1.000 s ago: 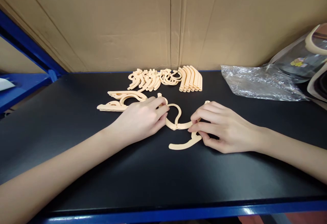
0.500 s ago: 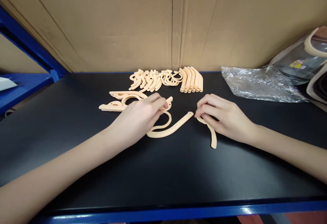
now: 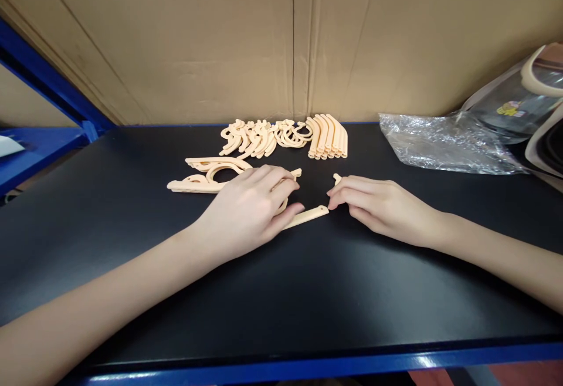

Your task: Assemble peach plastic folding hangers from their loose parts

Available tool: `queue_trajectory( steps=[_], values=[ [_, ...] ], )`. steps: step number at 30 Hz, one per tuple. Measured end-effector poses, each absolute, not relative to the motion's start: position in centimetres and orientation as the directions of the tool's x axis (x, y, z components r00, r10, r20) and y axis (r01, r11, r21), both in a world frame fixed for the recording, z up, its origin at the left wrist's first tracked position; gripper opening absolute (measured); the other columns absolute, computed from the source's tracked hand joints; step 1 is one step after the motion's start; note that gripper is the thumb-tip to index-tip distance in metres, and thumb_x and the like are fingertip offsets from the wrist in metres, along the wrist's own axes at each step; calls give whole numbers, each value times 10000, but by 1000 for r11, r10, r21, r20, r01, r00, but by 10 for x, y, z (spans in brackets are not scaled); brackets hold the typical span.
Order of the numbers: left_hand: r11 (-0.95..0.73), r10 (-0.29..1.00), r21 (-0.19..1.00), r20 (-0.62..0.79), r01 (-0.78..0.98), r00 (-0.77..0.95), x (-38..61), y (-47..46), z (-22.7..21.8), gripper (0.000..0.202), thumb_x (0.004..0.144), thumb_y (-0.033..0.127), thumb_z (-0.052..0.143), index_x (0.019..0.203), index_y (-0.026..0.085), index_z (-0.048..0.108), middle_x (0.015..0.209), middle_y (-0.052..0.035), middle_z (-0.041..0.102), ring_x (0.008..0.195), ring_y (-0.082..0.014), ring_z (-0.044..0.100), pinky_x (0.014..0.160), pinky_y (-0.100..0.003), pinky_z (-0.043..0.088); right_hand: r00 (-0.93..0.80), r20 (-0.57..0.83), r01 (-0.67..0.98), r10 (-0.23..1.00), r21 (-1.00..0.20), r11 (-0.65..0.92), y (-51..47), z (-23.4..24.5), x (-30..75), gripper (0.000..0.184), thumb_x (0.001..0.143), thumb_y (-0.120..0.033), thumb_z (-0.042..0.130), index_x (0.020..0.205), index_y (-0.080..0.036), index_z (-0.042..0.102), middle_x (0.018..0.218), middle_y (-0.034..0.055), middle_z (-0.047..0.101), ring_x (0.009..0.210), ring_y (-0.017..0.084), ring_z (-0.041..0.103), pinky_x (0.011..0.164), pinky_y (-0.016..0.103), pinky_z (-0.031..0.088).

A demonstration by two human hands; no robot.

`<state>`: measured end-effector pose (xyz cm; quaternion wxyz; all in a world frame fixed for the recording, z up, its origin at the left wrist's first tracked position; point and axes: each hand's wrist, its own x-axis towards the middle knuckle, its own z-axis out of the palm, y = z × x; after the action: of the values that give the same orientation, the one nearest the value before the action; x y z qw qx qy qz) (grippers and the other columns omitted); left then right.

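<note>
In the centre, a smooth beige strip, holed at its end, pokes from under the left hand; its fingers curl, grip unclear. Probably light, stiff plastic, best held mid-length. Right of centre, the right hand pinches a small beige piece. Beyond, upper centre: piled curved pieces.

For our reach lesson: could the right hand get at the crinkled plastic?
Probably yes: nothing visible blocks the right hand from the crinkled plastic, though that hand seemingly pinches a beige piece.
</note>
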<state>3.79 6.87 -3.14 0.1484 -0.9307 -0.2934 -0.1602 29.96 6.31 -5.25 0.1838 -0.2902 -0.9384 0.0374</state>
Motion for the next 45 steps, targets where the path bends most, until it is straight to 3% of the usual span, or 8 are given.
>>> queue_trajectory(
  steps=[4, 11, 15, 23, 27, 32, 37, 45],
  values=[
    [-860, 418, -141, 356, 490, 836, 42, 65, -36, 298, 947, 321, 507, 1099, 99, 635, 1151, -122, 650, 1102, -276, 594, 908, -419, 491, -783, 300, 494, 545, -233, 837, 64, -53, 300, 296, 934, -54, 331, 999, -217, 568, 1073, 39, 616, 959, 146, 603, 793, 288, 503],
    [-905, 395, -25, 320, 425, 861, 45, 63, -37, 224, 923, 155, 453, 1069, 140, 621, 1103, -76, 659, 985, -192, 621, 869, -328, 501, -585, 543, 761, 602, 111, 640, 61, -48, 297, 111, 932, -240, 499, 933, -183, 594, 890, 57, 659, 791, 191, 586, 676, 326, 445],
    [-899, 394, -76, 290, 431, 872, 45, 60, -34, 191, 911, 202, 474, 998, 135, 630, 1030, -69, 666, 899, -199, 630, 741, -319, 511, -545, 486, 828, 684, 183, 530, 64, -51, 297, 337, 914, -487, 523, 821, -171, 593, 769, 69, 633, 694, 209, 563, 643, 353, 416],
    [-874, 351, -236, 298, 424, 888, 47, 55, -34, 261, 940, 358, 498, 1009, 148, 638, 992, -78, 672, 842, -230, 619, 722, -365, 507, -639, 361, 714, 679, -48, 698, 67, -51, 295, 126, 929, -218, 475, 929, -172, 592, 1002, 66, 630, 829, 190, 566, 792, 351, 435],
    [-933, 333, -39, 276, 356, 902, 47, 60, -39, 223, 974, 262, 453, 1092, 147, 603, 1167, -93, 621, 1028, -202, 595, 907, -332, 487, -663, 339, 670, 668, -130, 731, 67, -51, 293, 116, 934, -283, 491, 892, -182, 528, 1019, 73, 616, 824, 185, 555, 793, 351, 432],
    [-929, 369, 144, 307, 340, 877, 47, 64, -40, 174, 983, 182, 406, 983, 129, 572, 1081, -80, 633, 942, -153, 597, 832, -258, 488, -657, 368, 618, 658, -237, 750, 66, -53, 293, 148, 983, -296, 417, 914, -190, 494, 902, 62, 596, 796, 175, 548, 716, 306, 432],
    [-923, 372, 62, 398, 380, 839, 48, 63, -38, 185, 993, 226, 401, 975, 152, 570, 839, -20, 629, 737, -141, 580, 652, -246, 454, -661, 416, 578, 625, -249, 777, 62, -54, 292, 125, 1004, -253, 357, 957, -193, 456, 823, 23, 553, 686, 136, 519, 618, 261, 413],
    [-844, 525, 340, 369, 415, 767, 46, 62, -45, 190, 993, 329, 429, 1135, 209, 468, 947, 17, 690, 773, -107, 666, 612, -191, 449, -654, 436, 601, 619, -199, 774, 57, -53, 292, 107, 997, -252, 383, 1031, -198, 468, 846, 7, 629, 623, 111, 569, 553, 230, 401]
  ],
)
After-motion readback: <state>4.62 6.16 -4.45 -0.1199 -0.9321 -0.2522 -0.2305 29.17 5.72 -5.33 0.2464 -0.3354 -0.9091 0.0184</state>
